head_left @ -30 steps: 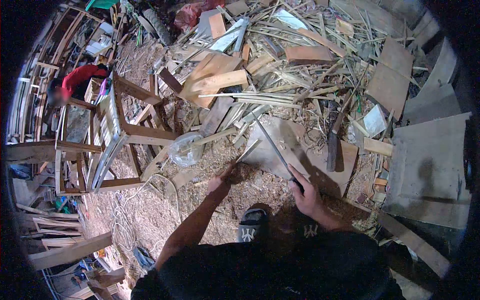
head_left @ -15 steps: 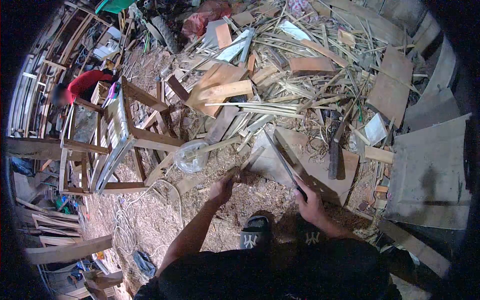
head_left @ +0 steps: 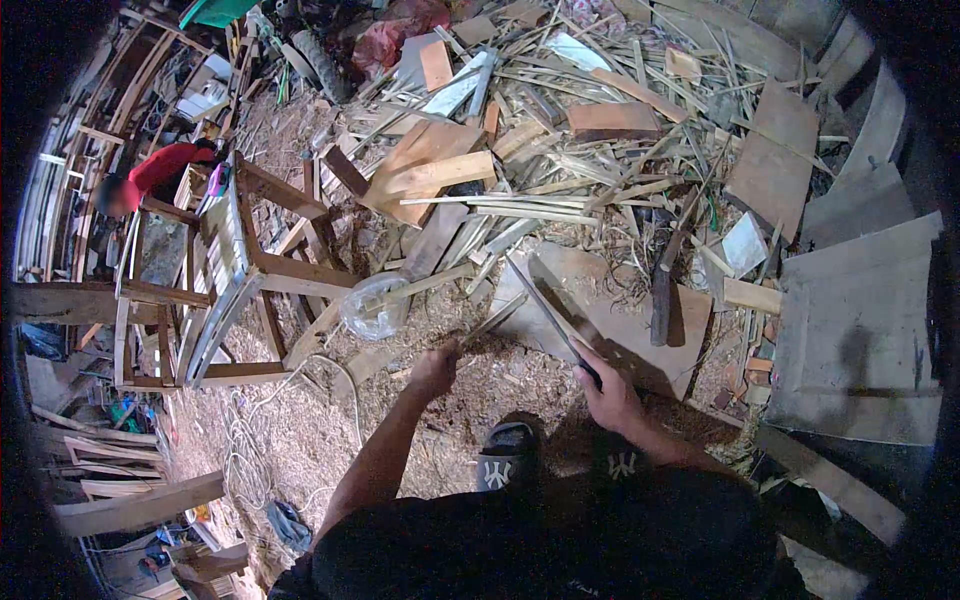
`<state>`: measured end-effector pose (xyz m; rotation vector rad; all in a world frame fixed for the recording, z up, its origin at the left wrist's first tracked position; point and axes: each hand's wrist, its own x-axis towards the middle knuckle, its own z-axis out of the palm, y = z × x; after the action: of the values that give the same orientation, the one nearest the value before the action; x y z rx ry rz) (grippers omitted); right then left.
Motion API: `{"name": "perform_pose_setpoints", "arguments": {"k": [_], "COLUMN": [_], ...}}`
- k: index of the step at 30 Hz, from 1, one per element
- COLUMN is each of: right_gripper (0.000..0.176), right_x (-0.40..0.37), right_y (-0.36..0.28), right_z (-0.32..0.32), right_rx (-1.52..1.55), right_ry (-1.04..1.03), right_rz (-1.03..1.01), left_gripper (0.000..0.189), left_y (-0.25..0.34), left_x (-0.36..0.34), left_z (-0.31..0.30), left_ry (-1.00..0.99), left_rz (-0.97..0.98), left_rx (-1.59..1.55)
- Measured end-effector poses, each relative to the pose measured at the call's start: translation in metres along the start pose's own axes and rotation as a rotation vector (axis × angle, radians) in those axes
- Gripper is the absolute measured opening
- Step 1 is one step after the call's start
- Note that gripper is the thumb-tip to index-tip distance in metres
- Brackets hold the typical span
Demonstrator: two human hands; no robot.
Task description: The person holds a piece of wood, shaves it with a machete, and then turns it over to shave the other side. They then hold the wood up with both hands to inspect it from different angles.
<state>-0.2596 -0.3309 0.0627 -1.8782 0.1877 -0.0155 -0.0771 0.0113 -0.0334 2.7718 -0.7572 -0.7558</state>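
The left hand (head_left: 434, 371), at 7 o'clock from mid-view, was closed around a thin stick (head_left: 494, 319) slanting towards 2 o'clock; the right hand (head_left: 614, 400), at 4 o'clock, was clamped on the handle of a long tool (head_left: 547, 308) pointing towards 11 o'clock. Both were in hand above the shavings (head_left: 500, 385) (whether they touched, I couldn't tell), but no finished cut or shaping was clear, nor how much remained

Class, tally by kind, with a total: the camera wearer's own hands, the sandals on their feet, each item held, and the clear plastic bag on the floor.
Hands: 2
Sandals: 2
Long dark tool: 1
Slim strip: 1
Clear plastic bag: 1
Total: 7
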Motion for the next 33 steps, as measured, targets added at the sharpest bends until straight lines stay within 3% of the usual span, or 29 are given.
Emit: {"name": "perform_pose_setpoints", "arguments": {"k": [3,6,9,11,12,17,21,23,27,29,33], "right_gripper": [0.046,0.045,0.045,0.045,0.045,0.043,0.043,0.044,0.044,0.044,0.047], "right_x": [-0.001,-0.002,0.0,0.0,-0.001,-0.003,-0.004,-0.002,0.0,0.005,0.008], "right_y": [0.011,0.013,-0.002,0.005,0.005,0.009,0.0,0.005,0.007,-0.006,-0.015], "right_z": [0.005,0.007,0.0,0.001,-0.002,-0.001,-0.002,0.0,0.007,-0.001,0.0], "right_rx": [0.043,0.078,0.094,0.119,0.12,0.057,0.062,0.003,-0.025,-0.084,-0.044], "right_ry": [-0.065,0.023,0.0,-0.089,-0.087,-0.024,-0.032,-0.077,0.026,-0.088,-0.06], "right_rz": [0.122,-0.039,-0.028,0.115,0.117,0.031,0.05,0.069,-0.101,0.071,0.025], "left_gripper": [0.029,0.03,0.027,0.043,0.043,0.053,0.057,0.049,0.047,0.074,0.073], "left_y": [-0.006,-0.003,-0.004,-0.001,0.005,0.005,-0.001,0.032,-0.014,-0.021,-0.016], "left_x": [0.003,0.005,0.003,0.005,0.005,0.007,0.016,0.011,0.02,0.024,0.023], "left_z": [0.003,0.0,-0.002,0.003,-0.002,-0.011,-0.003,-0.04,0.004,0.016,0.013], "left_ry": [0.064,0.008,0.011,0.042,0.039,-0.041,-0.017,-0.243,-0.238,-0.189,-0.259], "left_rz": [0.112,0.019,0.029,0.096,0.097,-0.084,-0.067,-0.258,-0.177,-0.085,-0.186], "left_rx": [-0.015,0.064,-0.047,-0.368,-0.368,-0.272,-0.207,-0.225,-0.366,-0.45,-0.458]}}
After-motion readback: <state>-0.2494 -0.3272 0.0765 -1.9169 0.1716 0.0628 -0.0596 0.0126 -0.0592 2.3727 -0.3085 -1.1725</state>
